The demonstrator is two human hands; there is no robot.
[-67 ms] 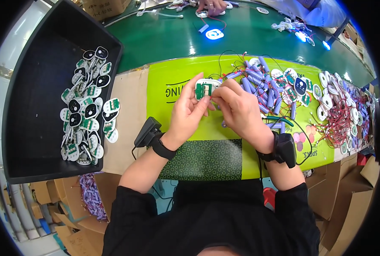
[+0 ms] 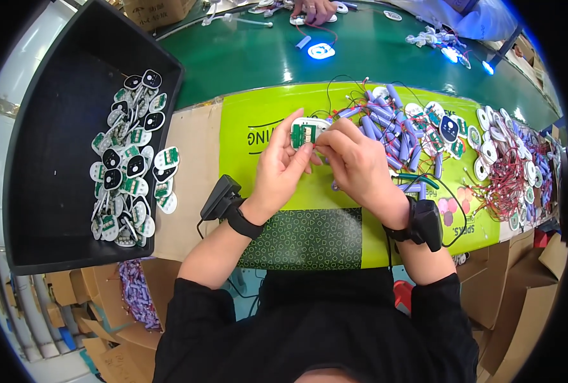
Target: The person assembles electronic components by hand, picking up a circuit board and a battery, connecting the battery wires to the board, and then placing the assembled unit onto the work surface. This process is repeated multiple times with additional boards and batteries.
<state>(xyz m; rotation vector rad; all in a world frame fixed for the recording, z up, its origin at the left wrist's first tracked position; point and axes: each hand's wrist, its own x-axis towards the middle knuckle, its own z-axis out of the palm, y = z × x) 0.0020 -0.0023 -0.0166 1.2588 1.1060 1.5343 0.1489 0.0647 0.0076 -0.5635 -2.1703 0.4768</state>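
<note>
Since the earlier frame, a co-worker's hand (image 2: 316,9) at the upper middle of the frame had shifted slightly to the left, while the person's own two hands stayed in almost the same place. Near the middle of the frame, the left hand (image 2: 281,163) was grasping a white module with a green circuit board (image 2: 306,133), its thumb at the lower edge and its fingers behind. The right hand (image 2: 357,159) was at the right edge of this module, with the fingers bent and the fingertips drawn together; what they pinched was hidden, so one could not tell. Both wrists wore black bands, and the right one carried a black device (image 2: 426,225). Below the hands there was a yellow-green mat (image 2: 322,195). Just to the right of the right hand lay a heap of purple cylindrical cells (image 2: 383,121), with more modules beside it, and farther right were white discs (image 2: 488,151) and tangled red wires (image 2: 504,185). At the left of the frame, a black bin (image 2: 54,172) held a pile of similar modules (image 2: 131,185). At the upper middle, a disc glowing blue-white (image 2: 321,51) lay on a green table (image 2: 239,64).
</note>
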